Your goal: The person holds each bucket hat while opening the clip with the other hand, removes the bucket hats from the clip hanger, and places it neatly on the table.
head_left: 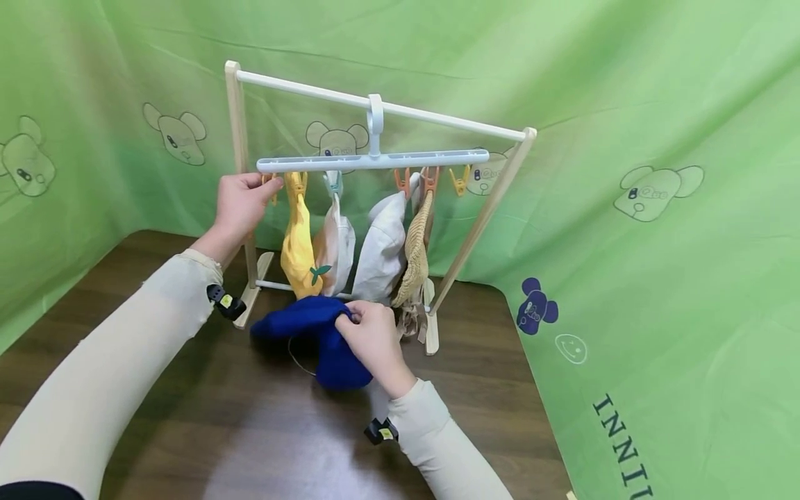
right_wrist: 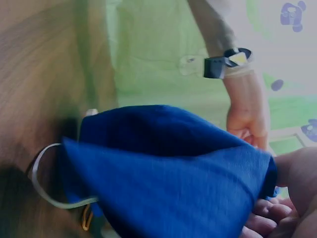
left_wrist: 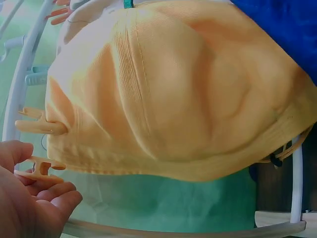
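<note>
My left hand pinches an orange clothespin at the left end of a pale blue hanger. In the left wrist view nothing sits between that clothespin's tips. Lower down, my right hand holds a blue cap by its edge, between thumb and fingers. A thin white cord loops from the cap in the right wrist view. Closest to the left hand hangs a yellow cap, gripped by a yellow clothespin.
A wooden rack with a white top rod carries the hanger. Farther right hang a white hat, a light grey hat and a straw hat. Another yellow clothespin is at the right. Green cloth surrounds the brown tabletop.
</note>
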{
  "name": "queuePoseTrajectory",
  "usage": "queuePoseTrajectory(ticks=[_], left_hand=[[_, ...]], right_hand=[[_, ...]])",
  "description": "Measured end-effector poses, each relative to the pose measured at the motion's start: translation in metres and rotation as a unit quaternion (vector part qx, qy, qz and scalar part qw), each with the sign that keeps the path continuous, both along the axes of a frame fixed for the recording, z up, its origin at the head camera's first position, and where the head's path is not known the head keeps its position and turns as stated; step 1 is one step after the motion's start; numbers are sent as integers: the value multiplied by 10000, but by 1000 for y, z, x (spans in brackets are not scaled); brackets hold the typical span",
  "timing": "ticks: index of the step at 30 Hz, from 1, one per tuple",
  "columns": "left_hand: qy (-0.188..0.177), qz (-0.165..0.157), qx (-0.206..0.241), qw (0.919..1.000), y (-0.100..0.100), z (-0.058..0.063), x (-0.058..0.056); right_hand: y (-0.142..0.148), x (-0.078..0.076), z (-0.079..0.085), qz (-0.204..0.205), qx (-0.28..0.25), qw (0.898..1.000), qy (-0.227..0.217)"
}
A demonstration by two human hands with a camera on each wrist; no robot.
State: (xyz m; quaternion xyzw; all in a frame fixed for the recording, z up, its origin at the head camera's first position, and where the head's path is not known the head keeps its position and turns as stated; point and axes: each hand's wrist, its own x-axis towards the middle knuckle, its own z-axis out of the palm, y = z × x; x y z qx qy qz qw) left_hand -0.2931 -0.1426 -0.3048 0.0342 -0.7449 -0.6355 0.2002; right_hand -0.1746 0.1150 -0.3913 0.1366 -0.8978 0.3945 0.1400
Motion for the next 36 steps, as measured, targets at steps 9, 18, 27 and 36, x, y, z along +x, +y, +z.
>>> queuePoseTrajectory(ticks=[9,18,27,36], left_hand=[[36,-21,-18,10000,-1,-1,-3],[-223,-47,-138,9996,-1,-1,-2],[-404,52,-84,9991,-1,-4,-1],[-566,41,42,9984,-2,-3,-1]], right_hand=[[-1,-5,12,214,-1032,9857,-1316],[2,-8,9,494,-2360,9434,-2279],[0,-3,10,785,-3053,9026,-2932],[-4,-5,7,487,-3596,8998,-2420]])
